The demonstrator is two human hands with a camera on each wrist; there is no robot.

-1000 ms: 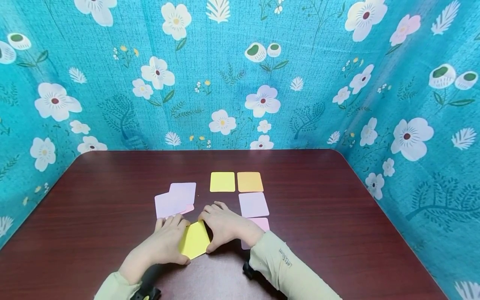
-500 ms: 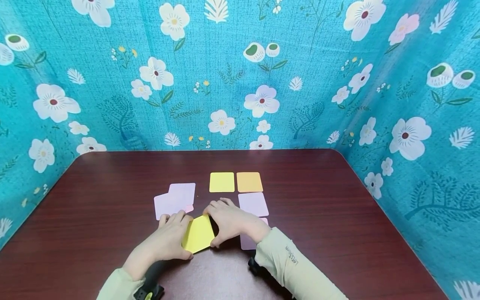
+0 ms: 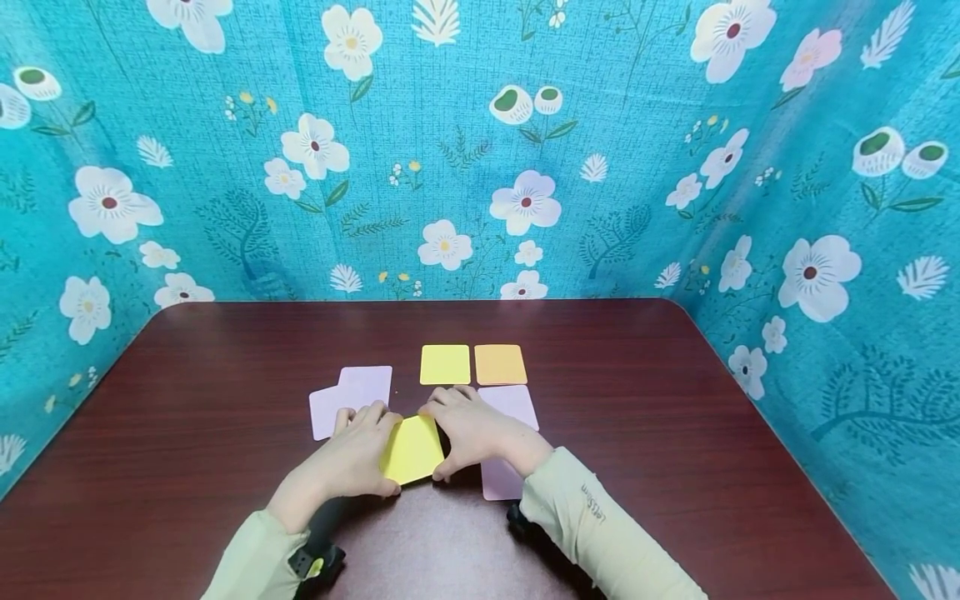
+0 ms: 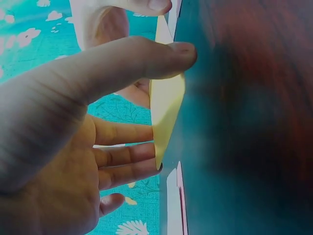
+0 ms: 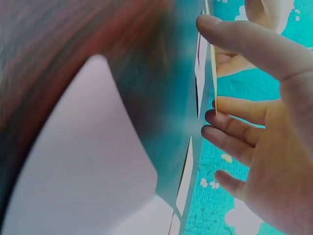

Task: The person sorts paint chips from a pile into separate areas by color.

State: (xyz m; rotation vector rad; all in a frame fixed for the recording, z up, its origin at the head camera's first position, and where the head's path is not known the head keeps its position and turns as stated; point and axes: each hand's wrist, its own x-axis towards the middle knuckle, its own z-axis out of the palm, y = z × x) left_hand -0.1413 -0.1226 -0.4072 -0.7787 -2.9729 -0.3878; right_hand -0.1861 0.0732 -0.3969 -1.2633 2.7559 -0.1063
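Both hands hold one yellow square card point(image 3: 412, 450) over the near middle of the table, its far edge turned a little. My left hand point(image 3: 356, 458) grips its left side, thumb at the near corner and fingers at the far one. On the opposite side my right hand point(image 3: 476, 429) grips it the same way. In the left wrist view the card point(image 4: 167, 105) appears nearly edge-on, between thumb and fingertips. The right wrist view shows it as a thin strip point(image 5: 213, 73) close over the table. Just beyond the hands lies another yellow card point(image 3: 446, 365).
An orange card point(image 3: 501, 364) lies right of the far yellow one. Below it are a lilac card point(image 3: 513, 407) and a nearer lilac card point(image 3: 501, 482), partly behind the right arm. Overlapping lilac cards point(image 3: 365, 385) lie at left. A floral curtain point(image 3: 450, 167) hangs behind the table point(image 3: 637, 417).
Both hands have moved right and farther from me, carrying the yellow card. The left hand now covers the pink corner by the left lilac cards; the right hand covers the pink card at right.
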